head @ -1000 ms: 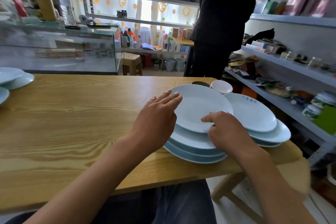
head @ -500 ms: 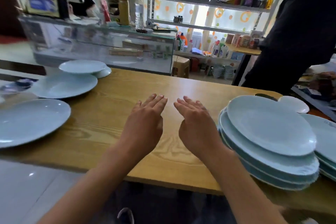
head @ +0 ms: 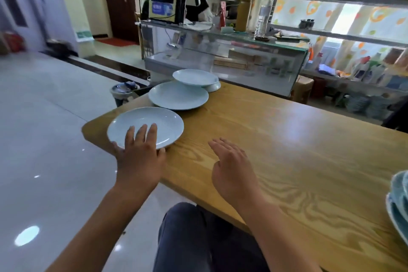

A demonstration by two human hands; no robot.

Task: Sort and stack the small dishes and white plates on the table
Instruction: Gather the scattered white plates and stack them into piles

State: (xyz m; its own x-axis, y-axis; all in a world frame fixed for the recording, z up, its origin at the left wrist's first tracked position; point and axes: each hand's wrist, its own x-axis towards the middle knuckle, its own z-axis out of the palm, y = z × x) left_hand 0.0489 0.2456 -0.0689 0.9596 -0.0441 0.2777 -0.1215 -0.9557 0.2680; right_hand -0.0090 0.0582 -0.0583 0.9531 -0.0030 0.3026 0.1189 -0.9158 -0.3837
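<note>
Nearest white plate (head: 152, 123): lies flat at the left corner of the wooden bench (head: 287, 150). Left hand (head: 140, 161): straight fingers (head: 152, 133) rest on the plate's near rim, thumb at its edge; whether the thumb grips cannot be told. Second, larger plate (head: 178, 95): just behind the first, near the far bench edge. Third plate (head: 195, 77): rests on a small dish (head: 213, 87) behind it. Right hand (head: 234, 170): over bare wood, fingers loosely spread, holding nothing. Plate stack (head: 399, 201): at the right frame edge.
</note>
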